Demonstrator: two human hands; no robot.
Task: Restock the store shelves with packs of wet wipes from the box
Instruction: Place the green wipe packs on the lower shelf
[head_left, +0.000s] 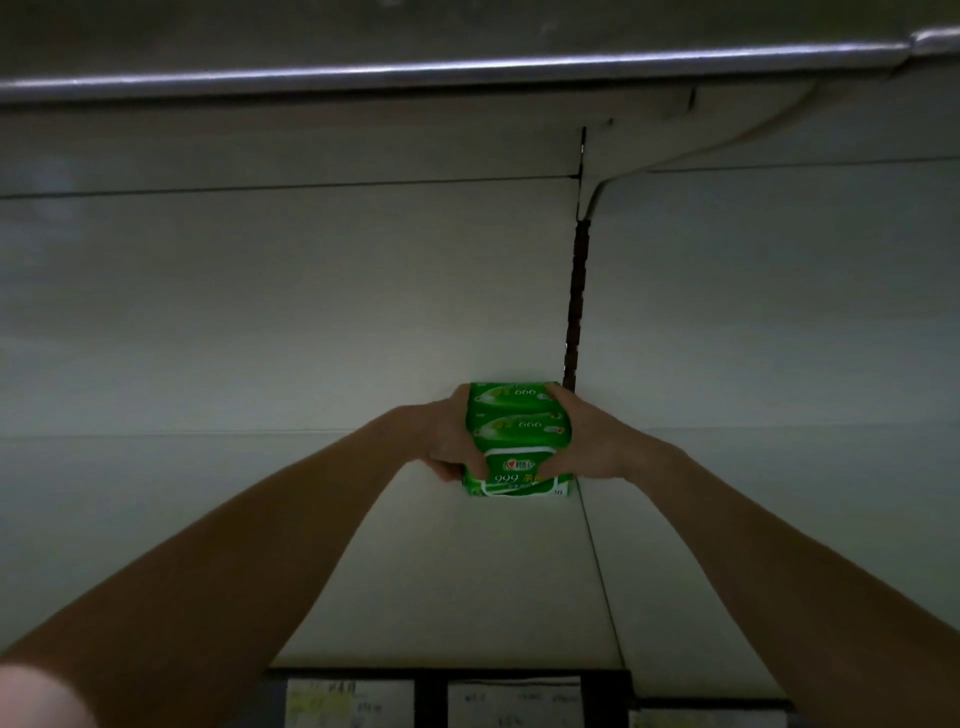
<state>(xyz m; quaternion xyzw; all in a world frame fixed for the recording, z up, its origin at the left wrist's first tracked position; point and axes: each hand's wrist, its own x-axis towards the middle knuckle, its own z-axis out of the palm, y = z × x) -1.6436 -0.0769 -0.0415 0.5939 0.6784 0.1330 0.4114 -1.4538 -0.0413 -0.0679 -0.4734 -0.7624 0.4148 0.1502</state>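
Wet-wipe packs (511, 431), a green bundle of what look like three, sit pressed between both hands deep on the pale shelf (415, 571). They are close to the back panel (260, 312) and just left of the dark slotted upright (574, 312). Whether the bundle already rests on the shelf or hangs just above it I cannot tell.

The left hand (448, 441) clamps the left side and the right hand (592, 441) the right side. Their fingers (557, 396) are curled round the far edges, and the thumbs are hooked over the nearest pack's face.

Soft film pouches like these are probably light and squashy, with slick wrappers that could slide over one another. Squeezing from both ends with thumbs on top looks like the sensible hold, since a one-handed pinch might let the middle pack slip out.

Each pack is bright green with paler leaf-like swirls. The nearest shows a white-edged flap label and the figures 999, and the two behind carry the same figures upside down.

Overhead runs the metal lip of the upper shelf (415, 67), and price labels (511, 701) line the front edge below.
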